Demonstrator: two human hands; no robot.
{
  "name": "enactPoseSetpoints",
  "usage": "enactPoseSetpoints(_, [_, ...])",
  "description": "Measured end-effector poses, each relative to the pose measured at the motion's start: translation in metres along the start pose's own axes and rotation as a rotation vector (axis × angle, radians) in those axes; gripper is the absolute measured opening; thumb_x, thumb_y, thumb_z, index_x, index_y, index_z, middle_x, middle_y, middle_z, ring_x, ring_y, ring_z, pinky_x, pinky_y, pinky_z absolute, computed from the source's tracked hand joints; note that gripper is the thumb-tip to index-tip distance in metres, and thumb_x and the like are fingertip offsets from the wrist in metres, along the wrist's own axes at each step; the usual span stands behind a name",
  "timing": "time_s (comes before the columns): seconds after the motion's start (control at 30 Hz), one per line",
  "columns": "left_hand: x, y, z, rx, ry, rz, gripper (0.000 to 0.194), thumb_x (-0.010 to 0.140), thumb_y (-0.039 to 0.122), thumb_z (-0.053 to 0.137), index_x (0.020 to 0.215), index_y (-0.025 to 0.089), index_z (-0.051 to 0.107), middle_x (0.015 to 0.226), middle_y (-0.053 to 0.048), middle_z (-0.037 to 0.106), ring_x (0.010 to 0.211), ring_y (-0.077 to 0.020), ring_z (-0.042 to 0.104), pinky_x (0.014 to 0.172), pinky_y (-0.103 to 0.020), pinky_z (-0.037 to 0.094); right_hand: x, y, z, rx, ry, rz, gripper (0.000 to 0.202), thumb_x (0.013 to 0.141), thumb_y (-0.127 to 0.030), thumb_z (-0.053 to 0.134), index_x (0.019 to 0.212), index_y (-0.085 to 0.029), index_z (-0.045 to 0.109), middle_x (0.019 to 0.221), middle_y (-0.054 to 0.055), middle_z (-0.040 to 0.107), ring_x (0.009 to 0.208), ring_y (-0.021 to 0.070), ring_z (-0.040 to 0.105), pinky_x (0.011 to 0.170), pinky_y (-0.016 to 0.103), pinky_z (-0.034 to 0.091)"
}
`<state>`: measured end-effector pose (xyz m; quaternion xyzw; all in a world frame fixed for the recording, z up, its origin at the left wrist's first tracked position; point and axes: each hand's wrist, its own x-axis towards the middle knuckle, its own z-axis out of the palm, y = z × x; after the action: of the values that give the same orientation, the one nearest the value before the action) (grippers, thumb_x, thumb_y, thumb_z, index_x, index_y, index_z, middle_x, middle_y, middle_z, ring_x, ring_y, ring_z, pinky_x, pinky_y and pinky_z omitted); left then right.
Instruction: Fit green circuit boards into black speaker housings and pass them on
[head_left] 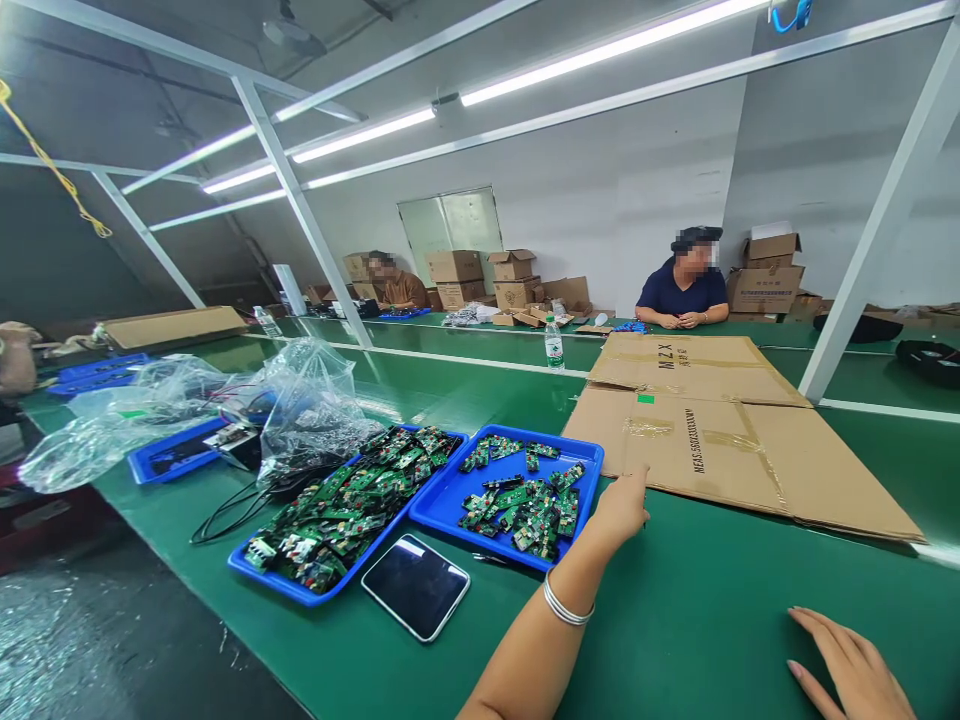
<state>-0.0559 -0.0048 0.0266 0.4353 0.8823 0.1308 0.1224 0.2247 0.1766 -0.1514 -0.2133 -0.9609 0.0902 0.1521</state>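
Observation:
My left hand point(624, 508) is at the near edge of a flattened cardboard box point(682, 440), just right of a blue tray point(442, 505) with loose green circuit boards point(544, 515). Its fingers look curled, with one fingertip towards the cardboard. A tiny dark bit shows under them, too small to name. At the lower right, my right hand point(855, 665) is over the green table point(697, 610), fingers stretched and apart, holding nothing. A second blue tray point(315, 598), heaped with circuit boards point(352, 500), lies to the left.
A tablet or large phone point(417, 588) lies before the trays, near small dark tweezers-like tool point(491, 559). Plastic bags point(304, 400) and black cables point(225, 515) are at left. A water bottle point(553, 345) stands behind. Two people sit across, with stacked cartons point(765, 285); another person's arm shows far left.

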Motion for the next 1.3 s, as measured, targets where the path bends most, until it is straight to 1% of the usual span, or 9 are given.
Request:
enactPoseSetpoints(0.1, [0.0,-0.001,0.001,0.003,-0.002,0.014,0.07,0.071,0.018,0.066,0.132,0.02,0.031,0.108,-0.011,0.062,0.102,-0.0249,0.057,0.081,-0.033,0.046,0.0,-0.003,-0.003,-0.005,-0.018,0.008,0.045,0.083,-0.049,0.043,0.121,-0.026,0.053,0.121,0.004,0.057,0.105,0.0276,0.054,0.086,0.043,0.046])
enactPoseSetpoints(0.23, [0.001,-0.002,0.002,0.019,0.0,0.032,0.045,0.082,0.029,0.056,0.123,0.016,0.043,0.11,-0.009,0.058,0.099,-0.023,0.057,0.083,-0.043,0.046,0.0,-0.007,-0.006,-0.009,-0.02,0.012,0.046,0.083,-0.05,0.042,0.12,-0.025,0.053,0.121,0.004,0.056,0.106,0.0278,0.053,0.086,0.043,0.045])
enactPoseSetpoints(0.33, [0.001,-0.002,0.003,0.031,0.008,0.042,0.038,0.084,0.031,0.054,0.118,0.016,0.048,0.11,-0.008,0.057,0.097,-0.0217,0.057,0.082,-0.043,0.047,0.001,-0.006,-0.006,-0.007,-0.013,0.002,0.046,0.083,-0.05,0.042,0.12,-0.024,0.054,0.121,0.005,0.056,0.106,0.0279,0.053,0.086,0.043,0.045])
enactPoseSetpoints(0.47, [0.001,-0.004,0.004,0.042,0.01,0.048,0.035,0.084,0.031,0.054,0.115,0.016,0.05,0.108,-0.008,0.058,0.096,-0.021,0.057,0.081,-0.043,0.048,0.001,-0.005,-0.006,-0.002,-0.02,-0.008,0.045,0.083,-0.049,0.044,0.12,-0.024,0.054,0.12,0.005,0.057,0.105,0.0274,0.054,0.086,0.042,0.045])
enactPoseSetpoints(0.67, [0.001,-0.004,0.005,0.044,-0.006,0.041,0.034,0.084,0.031,0.054,0.114,0.015,0.051,0.107,-0.007,0.058,0.094,-0.0205,0.058,0.079,-0.041,0.049,-0.001,-0.007,-0.007,-0.001,0.004,0.0,0.044,0.083,-0.048,0.043,0.12,-0.024,0.054,0.12,0.006,0.057,0.105,0.0275,0.053,0.087,0.043,0.044])
enactPoseSetpoints(0.93, [0.0,-0.002,0.001,0.041,-0.01,0.036,0.037,0.083,0.03,0.055,0.117,0.016,0.048,0.106,-0.007,0.059,0.094,-0.0205,0.058,0.08,-0.041,0.048,0.0,-0.01,-0.009,-0.009,-0.029,0.016,0.047,0.082,-0.05,0.044,0.121,-0.025,0.053,0.122,0.006,0.055,0.106,0.0276,0.053,0.087,0.044,0.044])
enactPoseSetpoints(1.17, [0.003,-0.005,0.006,0.059,-0.022,0.0,0.033,0.084,0.031,0.053,0.113,0.016,0.051,0.112,-0.008,0.056,0.096,-0.0207,0.057,0.08,-0.042,0.048,0.001,-0.009,-0.008,0.009,-0.042,0.005,0.047,0.082,-0.049,0.045,0.121,-0.025,0.053,0.122,0.006,0.055,0.107,0.0276,0.052,0.088,0.044,0.044])
enactPoseSetpoints(1.23, [0.005,-0.006,0.007,0.062,-0.016,-0.008,0.032,0.084,0.031,0.054,0.113,0.016,0.052,0.113,-0.008,0.056,0.097,-0.0208,0.057,0.081,-0.042,0.048,0.004,-0.013,-0.01,0.02,-0.041,0.023,0.046,0.082,-0.049,0.045,0.119,-0.024,0.054,0.122,0.006,0.055,0.107,0.0278,0.051,0.087,0.044,0.044])
enactPoseSetpoints(1.3, [0.006,-0.006,0.006,0.065,-0.005,-0.004,0.031,0.084,0.03,0.053,0.112,0.016,0.053,0.113,-0.008,0.056,0.099,-0.021,0.056,0.083,-0.042,0.047,0.008,-0.024,-0.018,0.033,-0.042,0.058,0.043,0.081,-0.046,0.046,0.117,-0.023,0.056,0.121,0.007,0.055,0.107,0.0277,0.051,0.088,0.043,0.043])
